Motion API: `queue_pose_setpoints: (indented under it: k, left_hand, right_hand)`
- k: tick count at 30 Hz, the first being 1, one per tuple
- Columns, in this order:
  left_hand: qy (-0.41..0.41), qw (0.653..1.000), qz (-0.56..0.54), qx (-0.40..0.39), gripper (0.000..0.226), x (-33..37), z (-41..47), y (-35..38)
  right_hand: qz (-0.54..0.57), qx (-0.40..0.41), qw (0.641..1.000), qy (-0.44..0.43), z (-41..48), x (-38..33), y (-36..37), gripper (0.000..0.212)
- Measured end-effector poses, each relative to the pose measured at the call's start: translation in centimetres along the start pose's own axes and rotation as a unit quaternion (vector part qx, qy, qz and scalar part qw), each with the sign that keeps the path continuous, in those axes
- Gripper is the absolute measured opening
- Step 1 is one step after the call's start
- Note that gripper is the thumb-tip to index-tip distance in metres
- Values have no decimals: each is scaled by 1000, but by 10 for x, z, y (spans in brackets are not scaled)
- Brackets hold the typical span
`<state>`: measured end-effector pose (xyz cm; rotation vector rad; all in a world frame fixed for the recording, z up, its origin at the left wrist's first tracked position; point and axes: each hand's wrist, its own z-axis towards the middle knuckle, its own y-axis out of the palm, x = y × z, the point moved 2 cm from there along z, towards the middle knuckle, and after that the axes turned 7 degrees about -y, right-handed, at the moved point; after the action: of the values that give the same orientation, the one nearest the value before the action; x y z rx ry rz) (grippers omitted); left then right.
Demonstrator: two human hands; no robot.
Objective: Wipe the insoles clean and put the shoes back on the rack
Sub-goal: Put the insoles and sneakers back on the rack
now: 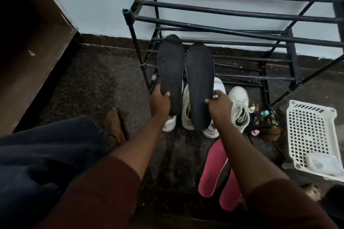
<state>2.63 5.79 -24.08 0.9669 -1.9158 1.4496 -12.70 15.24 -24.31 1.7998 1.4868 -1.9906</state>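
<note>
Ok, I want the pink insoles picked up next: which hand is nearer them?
Right. The right hand, gripping a black insole, is just beyond the pink insoles; the left hand is further to their left.

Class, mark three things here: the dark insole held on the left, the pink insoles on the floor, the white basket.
Left dark insole point(170, 65): head view, middle of its face.
Pink insoles point(210, 171): head view, middle of the left one.
White basket point(309, 132): head view, its lattice wall.
</note>
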Motion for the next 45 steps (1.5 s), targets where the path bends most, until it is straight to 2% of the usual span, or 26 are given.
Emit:
queue_pose_setpoints:
  k: [5,8,10,13,17,22,26,29,32,34,37,41,45]
  left_hand:
    - [7,999,49,-23,34,59,78,17]
    - [14,993,117,-27,33,77,111,29]
    - [10,988,149,-33,32,83,126,36]
    - [1,986,162,-38,34,86,141,42]
    - [11,982,184,-38,34,91,150,42]
    - [15,979,205,-5,41,90,143,41]
    - [51,988,138,36,46,78,103,45]
    - [92,991,87,44,45,55,54,53]
    - [125,990,70,17,43,17,-10,67]
    - [103,991,77,-21,43,-18,-51,81]
    - [1,988,125,-92,40,-72,-102,109]
    - [-138,935,243,-219,43,-124,-151,145]
    - [-196,888,328,-255,51,-151,-176,164]
  right_hand:
    - [-25,-4,1000,10,91,-37,-2,20]
    - [-15,-20,1000,16,133,-51,4,28]
    - [-69,-42,997,1,151,-59,9,38]
    - [-89,-49,995,19,168,-63,13,54]
    - [-110,-62,992,27,180,-60,20,63]
    - [-134,-50,990,1,168,-55,15,44]
    - [-120,-8,993,15,130,-28,6,27]
    - [-78,35,996,34,80,6,-6,28]
    - [-53,61,992,102,22,55,-19,32]
    - [-37,85,980,179,-16,91,-26,30]
    - [-42,102,956,273,-69,143,-31,25]
    - [-72,66,919,382,-126,196,-23,37]
    - [-87,7,889,450,-157,223,-7,56]
